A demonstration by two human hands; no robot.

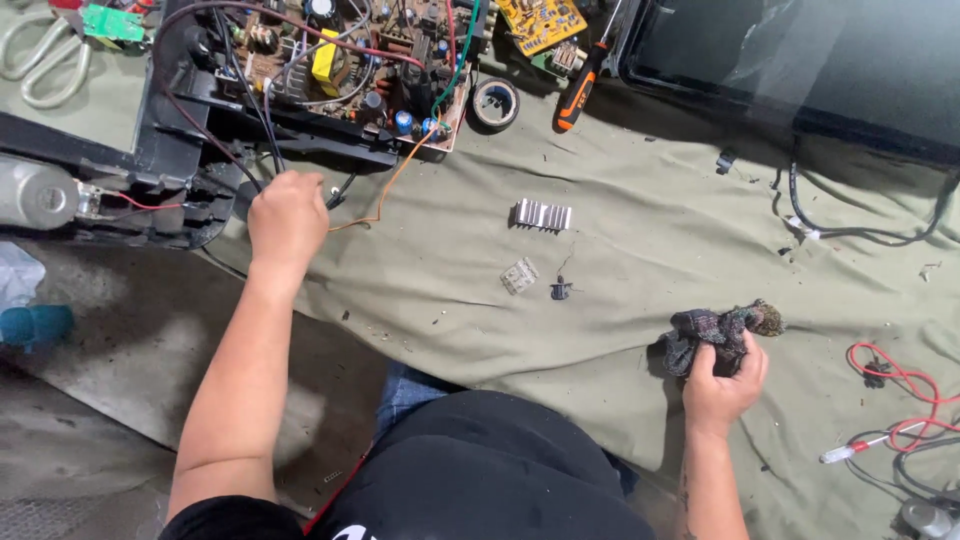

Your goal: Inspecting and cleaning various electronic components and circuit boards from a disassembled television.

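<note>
Risk of strain on the circuit board [360, 60]: wires [345, 190] at its near edge are gripped by the left hand [287, 222], the right hand [722, 385] is clenched on a rag [715, 330] on the cloth [620, 250], so soldered joints could be torn by a tug

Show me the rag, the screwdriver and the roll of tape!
rag [715, 335], head view, middle of the crumpled cloth.
screwdriver [575, 100], head view, orange-and-black handle.
roll of tape [495, 103], head view, its black ring.
</note>
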